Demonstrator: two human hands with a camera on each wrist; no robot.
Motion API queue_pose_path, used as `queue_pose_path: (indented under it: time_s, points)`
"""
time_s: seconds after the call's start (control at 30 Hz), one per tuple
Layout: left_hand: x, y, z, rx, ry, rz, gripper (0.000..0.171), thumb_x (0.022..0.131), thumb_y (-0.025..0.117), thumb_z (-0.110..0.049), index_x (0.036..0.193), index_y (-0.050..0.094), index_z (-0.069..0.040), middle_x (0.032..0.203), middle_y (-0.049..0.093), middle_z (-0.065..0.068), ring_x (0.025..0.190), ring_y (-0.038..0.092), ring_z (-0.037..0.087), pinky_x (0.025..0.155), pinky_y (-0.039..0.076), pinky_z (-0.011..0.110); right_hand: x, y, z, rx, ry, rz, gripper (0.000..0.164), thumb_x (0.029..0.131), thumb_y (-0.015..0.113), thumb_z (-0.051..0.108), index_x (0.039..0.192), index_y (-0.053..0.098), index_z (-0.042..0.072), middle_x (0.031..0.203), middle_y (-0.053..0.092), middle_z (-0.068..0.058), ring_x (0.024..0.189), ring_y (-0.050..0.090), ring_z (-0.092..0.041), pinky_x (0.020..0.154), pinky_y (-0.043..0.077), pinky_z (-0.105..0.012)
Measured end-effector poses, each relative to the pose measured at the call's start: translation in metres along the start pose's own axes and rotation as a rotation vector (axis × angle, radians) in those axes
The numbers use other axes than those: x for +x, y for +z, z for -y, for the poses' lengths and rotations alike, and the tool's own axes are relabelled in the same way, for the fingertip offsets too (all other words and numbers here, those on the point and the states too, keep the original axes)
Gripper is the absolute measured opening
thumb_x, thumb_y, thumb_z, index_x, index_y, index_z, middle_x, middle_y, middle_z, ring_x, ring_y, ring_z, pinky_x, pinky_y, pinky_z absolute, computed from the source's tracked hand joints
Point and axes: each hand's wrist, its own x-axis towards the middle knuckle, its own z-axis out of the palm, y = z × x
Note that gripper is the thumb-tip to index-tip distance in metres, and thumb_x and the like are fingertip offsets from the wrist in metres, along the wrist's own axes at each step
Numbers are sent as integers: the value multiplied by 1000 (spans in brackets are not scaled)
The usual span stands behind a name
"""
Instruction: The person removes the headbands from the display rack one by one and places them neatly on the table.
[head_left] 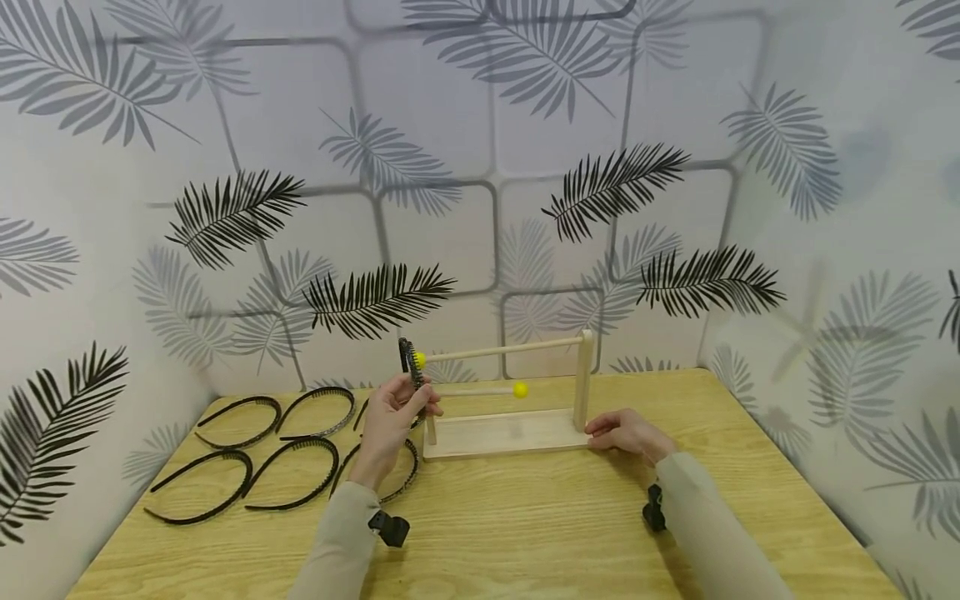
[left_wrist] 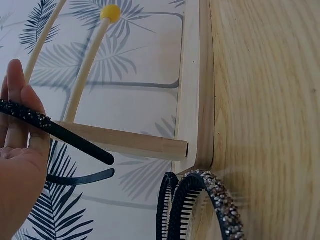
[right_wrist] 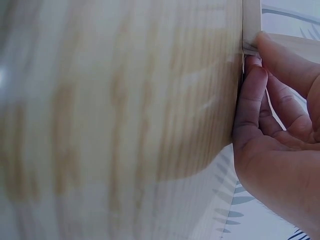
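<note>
My left hand [head_left: 393, 417] pinches a black headband [head_left: 411, 362] with a glittery band and comb teeth. The headband stands on edge by the yellow ball [head_left: 420, 360] at the left end of the upper rod [head_left: 502, 348]; whether it encircles the rod I cannot tell. Its two free ends show in the left wrist view, near the rack's short post [left_wrist: 135, 140]. The wooden rack [head_left: 510, 432] also has a lower rod [head_left: 472, 392] tipped with a yellow ball [head_left: 521, 390]. My right hand [head_left: 630, 435] grips the right end of its base, thumb against the edge [right_wrist: 251, 50].
Several black headbands lie in two rows on the left of the wooden table [head_left: 525, 533], including a plain one [head_left: 247, 471] at front left and a glittery one [head_left: 411, 475] beside the rack. A leaf-patterned wall [head_left: 465, 242] stands behind the table.
</note>
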Motion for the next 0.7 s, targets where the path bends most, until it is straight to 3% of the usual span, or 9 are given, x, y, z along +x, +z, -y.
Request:
queue_pose_path:
  time_s: [0.13,0.27,0.5,0.7]
  points:
    - [-3,1,1,22,-29,21,34,91,70,-26,116,62,-4,91,72,6,75,71,18,85,57,36,1,1,0,-9,5,-1,27,87,74,9,112,70,0,104,69,-9,87,58,-13,74,48,-25]
    - [-6,-1,1,66,-33,12,32,92,70,-24,115,63,-5,92,74,8,76,73,19,86,57,40,2,1,-1,-23,7,1,26,87,73,10,112,70,2,105,68,-7,89,58,-14,74,48,-26]
    - [-11,-6,-2,19,38,-40,35,91,71,-20,114,61,5,92,75,12,84,73,34,83,58,44,2,-1,-2,-28,7,14,26,89,71,11,113,69,2,105,68,-6,88,58,-14,73,48,-26]
    - [-17,-6,-1,66,35,-39,38,89,74,-22,113,62,5,89,76,4,80,74,27,80,59,36,0,-3,-1,-28,2,22,25,89,71,11,112,69,1,104,68,-8,88,57,-14,73,47,-25]
